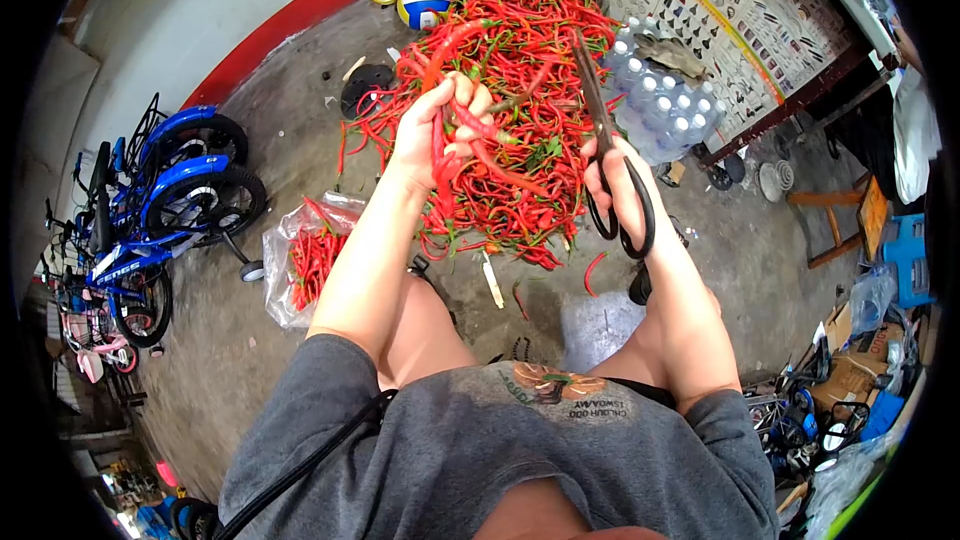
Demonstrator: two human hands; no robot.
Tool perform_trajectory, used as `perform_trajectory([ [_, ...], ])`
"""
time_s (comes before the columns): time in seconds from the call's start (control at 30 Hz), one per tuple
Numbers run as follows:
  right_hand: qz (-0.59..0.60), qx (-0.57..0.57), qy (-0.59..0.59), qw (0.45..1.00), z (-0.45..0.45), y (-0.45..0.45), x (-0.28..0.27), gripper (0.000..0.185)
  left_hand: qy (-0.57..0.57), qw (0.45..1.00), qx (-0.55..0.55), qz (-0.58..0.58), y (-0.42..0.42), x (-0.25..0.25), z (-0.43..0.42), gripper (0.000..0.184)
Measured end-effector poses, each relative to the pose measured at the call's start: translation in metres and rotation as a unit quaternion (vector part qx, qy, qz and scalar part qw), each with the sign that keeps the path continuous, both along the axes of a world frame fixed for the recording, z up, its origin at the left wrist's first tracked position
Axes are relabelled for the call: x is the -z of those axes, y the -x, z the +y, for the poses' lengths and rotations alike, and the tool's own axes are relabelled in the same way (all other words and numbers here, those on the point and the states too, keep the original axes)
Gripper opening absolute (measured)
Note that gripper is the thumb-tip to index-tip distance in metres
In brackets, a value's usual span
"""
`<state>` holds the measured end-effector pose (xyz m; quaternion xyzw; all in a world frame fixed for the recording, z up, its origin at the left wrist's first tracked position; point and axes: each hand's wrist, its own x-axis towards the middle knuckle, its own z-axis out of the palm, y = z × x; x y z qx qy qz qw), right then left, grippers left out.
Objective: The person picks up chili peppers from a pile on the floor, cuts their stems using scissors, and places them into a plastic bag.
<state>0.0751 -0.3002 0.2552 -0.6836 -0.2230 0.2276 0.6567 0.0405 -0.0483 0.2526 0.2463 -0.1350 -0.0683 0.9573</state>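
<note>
Red chilies (439, 152) gripped by curled fingers of left hand (428, 128); dark scissors (599, 118) held by bent fingers of right hand (627, 185); chili heap (550, 145) spread beyond both.

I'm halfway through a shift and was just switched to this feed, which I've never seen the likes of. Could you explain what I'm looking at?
There is no machine here: a person works with two bare hands. The single picture comes from a camera worn on their head, looking forward and down, so their grey shirt fills the bottom.

The left hand grips a few long red peppers. The right hand holds dark scissors, blades pointing away from the body.

Beyond the hands, a large pepper pile covers part of the floor. A clear plastic bag containing more peppers sits to the left; capped bottles stand to the pile's right.
</note>
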Motion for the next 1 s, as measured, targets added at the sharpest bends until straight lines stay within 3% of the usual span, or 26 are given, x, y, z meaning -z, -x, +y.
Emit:
perform_trajectory([
  [0.13,-0.075,0.035,0.04,0.996,0.003,-0.002,-0.004,0.036,0.027,0.999,0.028,0.009,-0.001,0.001,-0.014,0.018],
  [0.17,-0.181,0.057,0.099,0.977,0.003,0.002,-0.006,0.041,0.04,0.999,0.025,0.009,-0.002,0.002,-0.015,0.015],
  [0.2,-0.211,0.037,0.137,0.967,0.001,0.004,-0.006,0.044,0.04,0.999,0.025,0.009,-0.003,0.003,-0.016,0.015],
  [0.3,-0.205,0.057,0.13,0.968,0.008,0.008,-0.002,0.043,0.04,0.998,0.018,0.039,-0.004,0.005,-0.017,0.012],
  [0.37,-0.052,0.128,0.043,0.989,0.014,0.005,-0.003,0.043,0.045,0.997,0.046,0.033,-0.004,0.007,-0.024,0.012],
  [0.47,0.023,0.178,-0.061,0.982,0.021,-0.003,-0.005,0.044,0.043,0.99,0.126,0.047,-0.002,0.01,-0.045,0.013],
  [0.67,0.037,0.229,-0.161,0.959,0.016,-0.016,0.001,0.028,0.034,0.993,0.109,0.037,-0.001,0.01,-0.06,0.014],
  [0.93,-0.046,0.286,-0.099,0.952,0.013,-0.017,-0.004,0.03,0.055,0.998,0.023,0.004,-0.001,0.006,-0.053,0.01],
  [1.0,-0.062,0.289,-0.091,0.951,0.012,-0.021,-0.002,0.029,0.097,0.993,0.057,-0.033,-0.004,0.01,-0.047,0.013],
])
